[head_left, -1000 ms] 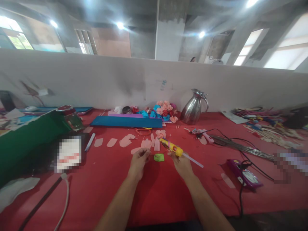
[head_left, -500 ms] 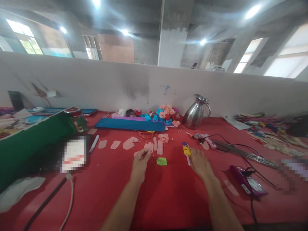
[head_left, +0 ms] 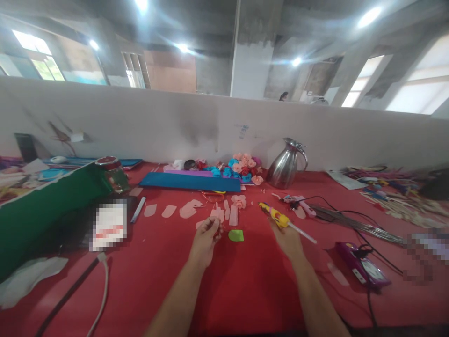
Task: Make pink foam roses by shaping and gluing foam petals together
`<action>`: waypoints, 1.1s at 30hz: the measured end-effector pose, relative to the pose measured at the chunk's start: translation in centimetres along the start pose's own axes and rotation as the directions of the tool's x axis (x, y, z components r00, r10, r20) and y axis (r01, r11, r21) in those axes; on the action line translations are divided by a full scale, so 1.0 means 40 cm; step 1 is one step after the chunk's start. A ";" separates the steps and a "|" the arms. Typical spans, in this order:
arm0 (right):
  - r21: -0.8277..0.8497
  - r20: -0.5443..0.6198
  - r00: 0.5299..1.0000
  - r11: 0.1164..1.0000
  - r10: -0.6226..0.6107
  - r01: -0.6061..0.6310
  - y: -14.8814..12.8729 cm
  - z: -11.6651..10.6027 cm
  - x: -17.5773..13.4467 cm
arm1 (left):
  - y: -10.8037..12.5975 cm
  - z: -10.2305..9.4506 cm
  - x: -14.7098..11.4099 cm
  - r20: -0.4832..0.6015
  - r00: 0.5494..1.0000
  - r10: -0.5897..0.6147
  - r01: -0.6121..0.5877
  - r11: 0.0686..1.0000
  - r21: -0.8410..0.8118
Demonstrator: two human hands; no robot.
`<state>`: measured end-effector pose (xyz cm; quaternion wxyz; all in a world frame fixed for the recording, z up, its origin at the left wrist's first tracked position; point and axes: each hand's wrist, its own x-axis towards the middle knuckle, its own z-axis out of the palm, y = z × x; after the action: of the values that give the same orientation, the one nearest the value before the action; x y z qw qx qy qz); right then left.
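My right hand point(head_left: 290, 239) is wrapped round a yellow glue gun point(head_left: 279, 219), its nozzle toward the upper left and a pale glue stick poking out behind. My left hand point(head_left: 203, 241) is closed in a pinch; what sits between the fingertips is too small to make out. A green leaf-shaped piece point(head_left: 236, 235) lies on the red table point(head_left: 245, 285) between my hands. Just beyond my left hand are pink paper pieces point(head_left: 233, 215) and a pink paper flower point(head_left: 239, 201).
A blue folded sheet point(head_left: 189, 181) lies behind, near a bunch of paper flowers point(head_left: 244, 164) and a metal jug point(head_left: 283, 164). To the right are a purple power strip point(head_left: 363, 266), cables and thin wires point(head_left: 365, 227). At left stand a green box wall point(head_left: 52, 206) and a jar point(head_left: 114, 175).
My right hand has lifted and turned the glue gun, so its nozzle points left and its stick points right. The fingers of my left hand have shifted slightly.
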<state>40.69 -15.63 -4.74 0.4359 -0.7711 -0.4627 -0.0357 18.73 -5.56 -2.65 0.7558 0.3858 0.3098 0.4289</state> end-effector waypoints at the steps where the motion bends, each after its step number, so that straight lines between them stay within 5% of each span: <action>1: 0.090 0.026 1.000 0.996 -0.001 -0.002 -0.008 0.004 -0.006 | -0.002 0.000 0.002 0.000 1.000 -0.011 0.011 1.000 -0.013; 8: 0.398 0.218 0.970 0.917 -0.108 0.013 -0.085 0.025 -0.037 | -0.016 0.005 0.005 -0.001 0.996 -0.093 0.093 0.995 -0.039; 25: 0.392 0.355 0.918 0.920 -0.176 0.025 -0.101 0.022 -0.046 | -0.023 0.012 0.005 0.045 0.988 -0.147 0.146 0.989 0.016; 33: 0.317 0.328 0.911 0.938 -0.249 0.142 -0.086 0.033 -0.042 | -0.029 0.010 0.007 0.038 0.990 -0.137 0.136 0.991 0.016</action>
<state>36.70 -15.18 -4.13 0.4436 -0.6424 -0.6111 0.1307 19.63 -5.83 -3.46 0.7866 0.3771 0.3235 0.3665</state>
